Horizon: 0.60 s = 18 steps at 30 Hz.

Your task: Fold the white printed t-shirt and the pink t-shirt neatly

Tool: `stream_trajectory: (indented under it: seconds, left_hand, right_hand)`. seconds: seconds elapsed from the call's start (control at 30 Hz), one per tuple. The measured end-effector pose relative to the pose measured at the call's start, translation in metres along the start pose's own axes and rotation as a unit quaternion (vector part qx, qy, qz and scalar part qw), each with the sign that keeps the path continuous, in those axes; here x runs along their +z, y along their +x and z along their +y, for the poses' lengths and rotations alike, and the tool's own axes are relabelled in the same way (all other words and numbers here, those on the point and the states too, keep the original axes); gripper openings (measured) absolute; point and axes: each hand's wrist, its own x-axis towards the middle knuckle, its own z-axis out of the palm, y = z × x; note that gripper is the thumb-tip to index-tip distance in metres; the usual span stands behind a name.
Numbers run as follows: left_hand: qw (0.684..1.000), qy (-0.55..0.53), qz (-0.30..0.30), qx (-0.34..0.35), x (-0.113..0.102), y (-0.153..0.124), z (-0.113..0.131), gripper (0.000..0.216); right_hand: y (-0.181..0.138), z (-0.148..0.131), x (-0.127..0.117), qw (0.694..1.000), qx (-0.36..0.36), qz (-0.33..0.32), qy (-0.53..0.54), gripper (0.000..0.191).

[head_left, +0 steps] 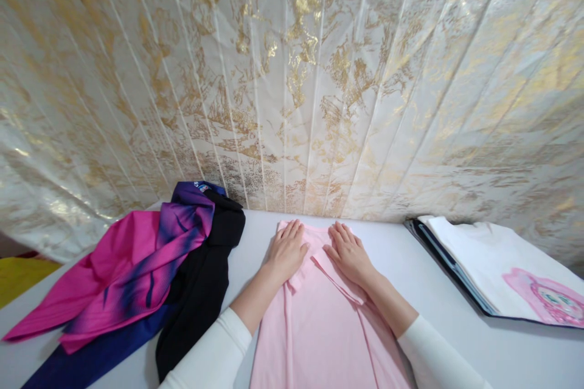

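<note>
A pink shirt [326,328] lies on the white table in front of me, its sides folded inward and its sleeves laid over the middle. My left hand [288,249] rests flat on the upper left part of the shirt, fingers stretched toward its far edge. On the upper right part lies my right hand [349,254], also flat with fingers extended. Neither hand grips the cloth. The near end of the shirt runs out of view at the bottom.
A loose heap of clothes [132,273], magenta, purple, blue and black, sits at the left. Folded garments form a stack [479,255] at the right, a white printed one on top. Behind the table [456,352] hangs a white and gold sheet [301,73].
</note>
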Motion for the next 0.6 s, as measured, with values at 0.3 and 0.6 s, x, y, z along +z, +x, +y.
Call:
stream_trajectory:
  seconds: [0.3, 0.6]
  left_hand:
    - [0.992, 0.080, -0.003, -0.098, -0.056, -0.082, -0.038, 0.035]
    - [0.976, 0.174, -0.016, -0.132, -0.061, -0.125, -0.076, 0.042]
  right_hand:
    - [-0.030, 0.005, -0.010, 0.993, -0.066, 0.076, 0.064, 0.046]
    - [-0.059, -0.002, -0.010, 0.984, -0.096, 0.109, 0.101, 0.042]
